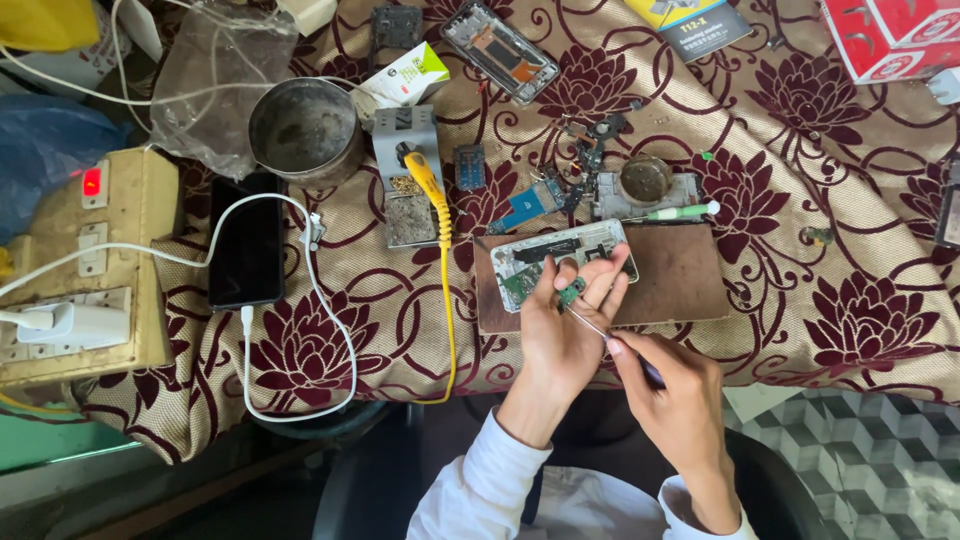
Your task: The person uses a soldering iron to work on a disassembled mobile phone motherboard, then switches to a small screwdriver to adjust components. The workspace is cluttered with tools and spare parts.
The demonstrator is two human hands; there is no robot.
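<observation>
Left hand (565,325) pinches a small green circuit board (571,292) just below the opened phone (560,260); right of it, the right hand (672,390) grips tweezers (600,332) slanting up-left, tips touching the board, which lies nearer the left hand.

Desk cloth (800,230) noted as tan, patterned with dark maroon flowers and looping scrolls. Soldering iron (428,180) recorded with yellow handle and yellow cable. Small circuit board (571,293) seen green, opened phone frame (560,255) pale silver-white. Work mat (680,275) logged as brown. Phone (247,240) observed black, its charging cable (300,300) white. Switch box (100,260) beige, with red indicator lit. Metal cup (303,130) dull grey. Sleeves (480,480) white. Box (890,35) red and white. Floor (870,460) patterned in grey-green cubes
</observation>
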